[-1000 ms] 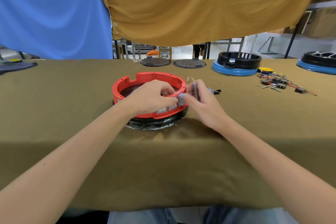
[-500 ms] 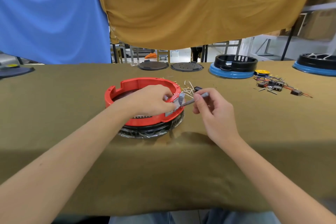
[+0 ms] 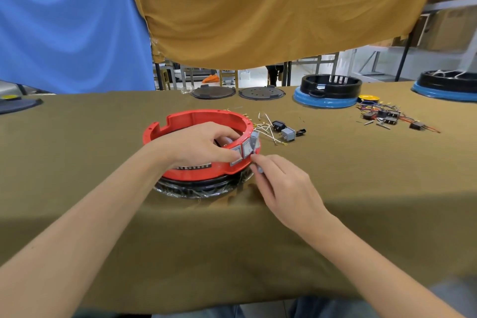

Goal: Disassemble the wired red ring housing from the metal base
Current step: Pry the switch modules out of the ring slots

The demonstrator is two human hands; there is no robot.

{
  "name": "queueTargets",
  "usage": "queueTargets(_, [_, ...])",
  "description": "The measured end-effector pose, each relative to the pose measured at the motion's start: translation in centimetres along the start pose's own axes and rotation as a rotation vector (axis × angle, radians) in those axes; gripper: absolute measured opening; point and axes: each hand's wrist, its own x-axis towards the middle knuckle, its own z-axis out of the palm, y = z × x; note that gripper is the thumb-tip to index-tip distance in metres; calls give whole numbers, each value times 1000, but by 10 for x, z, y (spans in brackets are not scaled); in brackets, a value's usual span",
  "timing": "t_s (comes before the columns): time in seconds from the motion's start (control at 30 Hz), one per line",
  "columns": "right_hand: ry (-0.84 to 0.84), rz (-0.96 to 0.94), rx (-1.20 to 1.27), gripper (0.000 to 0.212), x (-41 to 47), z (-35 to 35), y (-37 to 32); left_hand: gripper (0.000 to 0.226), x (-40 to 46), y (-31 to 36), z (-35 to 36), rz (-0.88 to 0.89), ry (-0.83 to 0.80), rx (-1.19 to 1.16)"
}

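My left hand (image 3: 198, 146) curls over the near rim of the red ring housing (image 3: 196, 121), which sits on its black base (image 3: 201, 184) mid-worktop (image 3: 335, 175); my right hand (image 3: 282, 183) pinches a small grey tool (image 3: 259, 168) beside the grey switches (image 3: 245, 148)

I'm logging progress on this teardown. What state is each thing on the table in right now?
red ring housing: still seated on the base, upright.
base: under the housing, on the cloth.
gray switches: in the housing's wall, one tilted outward.
left hand: grips the housing's rim by the switches.
right hand: pinches a small gray tool at the switches.
loose gray switch: lying on the cloth, detached.
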Motion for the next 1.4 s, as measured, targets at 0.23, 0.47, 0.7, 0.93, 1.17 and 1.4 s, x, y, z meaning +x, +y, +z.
queueTargets(0.23, [14, 98, 14, 20, -8, 2, -13, 29, 0, 0, 1, -24, 1, -5])
queueTargets(0.47, [-79, 320, -53, 25, 8, 8, -35, 29, -1, 0, 0, -17, 1, -3])
queueTargets(0.7, [-244, 273, -292, 11, -1, 12, -38, 29, -2, 2, -1, -27, -3, -1])
queueTargets(0.93, [-382, 433, -315, 45, 1, 5, -46, 33, -4, 5, 0, -35, 12, 19])
queueTargets(1.17, [-596, 662, 106, 20, 37, -1, -11, 29, -5, 7, 1, -1, 2, -7])
queueTargets(1.4, [-541, 439, -289, 18, 28, 19, -16, 25, -4, 1, -2, 9, 4, -3])
